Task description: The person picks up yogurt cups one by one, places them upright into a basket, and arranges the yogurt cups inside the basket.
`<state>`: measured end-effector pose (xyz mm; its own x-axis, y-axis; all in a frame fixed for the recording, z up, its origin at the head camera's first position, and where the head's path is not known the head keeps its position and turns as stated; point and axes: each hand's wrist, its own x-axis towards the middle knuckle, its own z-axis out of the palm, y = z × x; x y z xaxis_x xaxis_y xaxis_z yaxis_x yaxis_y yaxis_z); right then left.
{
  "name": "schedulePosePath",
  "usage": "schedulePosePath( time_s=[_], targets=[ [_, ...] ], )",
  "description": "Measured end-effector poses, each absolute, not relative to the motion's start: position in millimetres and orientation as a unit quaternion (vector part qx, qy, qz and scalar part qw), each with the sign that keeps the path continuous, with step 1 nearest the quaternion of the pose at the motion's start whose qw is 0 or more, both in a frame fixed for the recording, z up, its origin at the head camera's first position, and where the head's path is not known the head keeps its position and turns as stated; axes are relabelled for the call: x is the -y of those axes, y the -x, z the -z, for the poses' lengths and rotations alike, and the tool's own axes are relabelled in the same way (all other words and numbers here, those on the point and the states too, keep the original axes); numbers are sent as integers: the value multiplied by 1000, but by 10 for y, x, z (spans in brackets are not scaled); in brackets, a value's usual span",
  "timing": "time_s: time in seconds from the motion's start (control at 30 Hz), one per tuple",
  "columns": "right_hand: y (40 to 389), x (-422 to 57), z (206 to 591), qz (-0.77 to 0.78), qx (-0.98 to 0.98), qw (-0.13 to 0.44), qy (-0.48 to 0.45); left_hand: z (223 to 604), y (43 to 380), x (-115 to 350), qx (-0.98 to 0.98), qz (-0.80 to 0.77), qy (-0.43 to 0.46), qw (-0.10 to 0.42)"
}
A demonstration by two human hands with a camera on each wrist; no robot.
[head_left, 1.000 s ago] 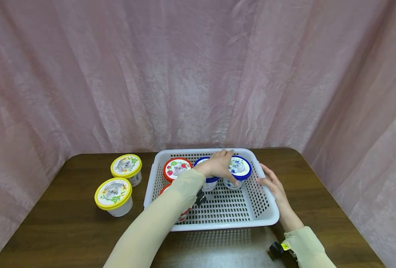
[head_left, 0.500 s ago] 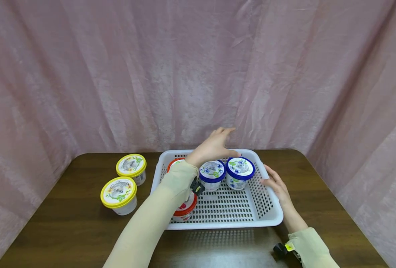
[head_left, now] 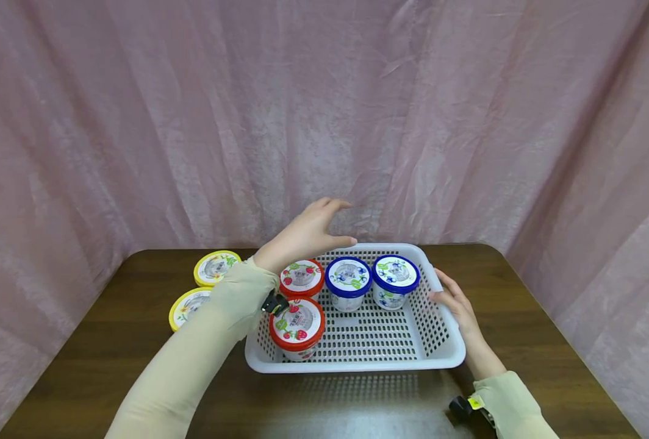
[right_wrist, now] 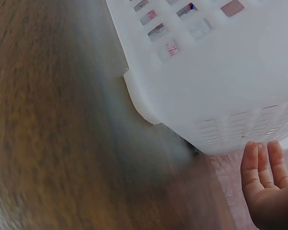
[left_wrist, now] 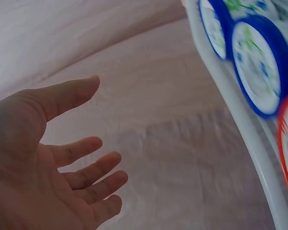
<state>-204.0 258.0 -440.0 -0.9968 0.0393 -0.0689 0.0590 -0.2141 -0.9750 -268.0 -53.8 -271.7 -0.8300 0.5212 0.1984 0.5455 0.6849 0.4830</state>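
My left hand point(head_left: 308, 235) hovers in the air over the back left of a white plastic basket point(head_left: 357, 367), fingers spread and holding nothing. Its palm and loose fingers point(left_wrist: 105, 165) show in the left wrist view. Inside the basket, two blue-lidded tubs point(head_left: 348, 275) stand side by side along the back. A red-lidded tub point(head_left: 302, 275) is left of them, with another red-lidded tub point(head_left: 297, 322) in front of it. My right hand point(head_left: 460, 314) rests at the basket's right side, thumb at the rim, straight fingers point(right_wrist: 249, 163) along the outer wall.
Two yellow-lidded tubs stand on the brown wooden table point(head_left: 99, 366) left of the basket, the front one point(head_left: 187, 305) partly hidden by my left sleeve. The back one point(head_left: 216, 267) sits near the far edge. Pink curtain point(head_left: 324, 122) hangs behind the table.
My left hand has let go of the right-hand blue-lidded tub, lifted, and moved left and away, uncovering the red-lidded tubs. My right hand stays at the basket's side.
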Motion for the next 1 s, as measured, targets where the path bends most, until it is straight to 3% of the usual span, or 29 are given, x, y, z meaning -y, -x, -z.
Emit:
schedulePosePath(
  time_s=[0.5,1.0],
  targets=[
    [2027,-2618,4431,780,-624,14,-51,2820,2471,1529,944,228,234,42],
    [2018,-2613,4429,783,-620,16,-50,2893,2056,2354,959,211,184,46]
  ],
)
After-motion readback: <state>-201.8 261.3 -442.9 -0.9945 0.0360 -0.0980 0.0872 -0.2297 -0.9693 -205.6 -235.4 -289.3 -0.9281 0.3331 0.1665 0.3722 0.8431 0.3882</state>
